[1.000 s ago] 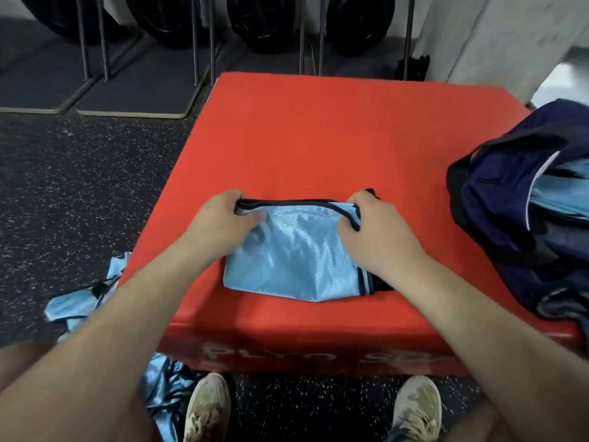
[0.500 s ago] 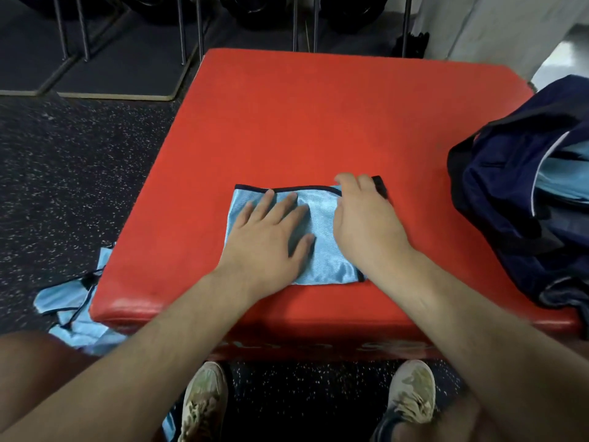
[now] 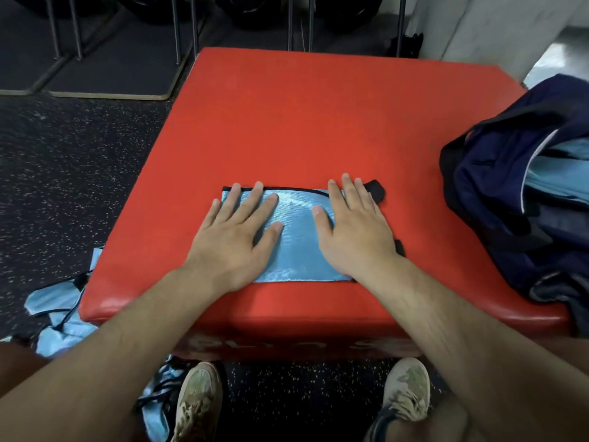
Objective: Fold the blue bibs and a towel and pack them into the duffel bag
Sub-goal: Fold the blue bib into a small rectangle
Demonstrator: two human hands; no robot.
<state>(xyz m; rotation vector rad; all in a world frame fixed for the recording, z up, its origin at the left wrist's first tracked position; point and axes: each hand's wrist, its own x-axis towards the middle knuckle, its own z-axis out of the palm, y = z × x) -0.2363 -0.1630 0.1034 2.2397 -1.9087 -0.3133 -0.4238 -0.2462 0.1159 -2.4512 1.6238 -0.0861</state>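
At the bottom edge, at 6 o'clock, two camouflage-patterned shoes (image 3: 406, 390) stand on the dark speckled floor (image 3: 57, 173). Beside the left shoe, running from 7 to 8 o'clock, a heap of unfolded blue bibs (image 3: 54, 317) with black cords lies on the floor against the red box's near left corner.

Just past the shoes rises the red plyo box (image 3: 302, 122), with faint lettering on its front face. Near its front edge, at the centre of the view, lies the folded blue bib (image 3: 298, 237), a flat rectangle with black trim along its far edge and a black tab sticking out at its far right corner. The left hand (image 3: 237, 232) lies flat on the bib's left half, fingers straight and spread wide, fingertips reaching the far trim. The right hand (image 3: 353, 224) lies flat on the right half, fingers straight and close together, thumb splayed inward; it holds nothing.

At 3 o'clock the navy duffel bag (image 3: 497, 199) sits on the box's right side, well apart from the folded bib, its mouth open with pale blue fabric (image 3: 561, 173) showing inside.

Farthest off, at 11 to 12 o'clock, metal rack legs (image 3: 177, 30) stand on dark floor mats (image 3: 127, 65), with black weight plates above them, and a pale wall (image 3: 497, 23) stands at 1 o'clock.
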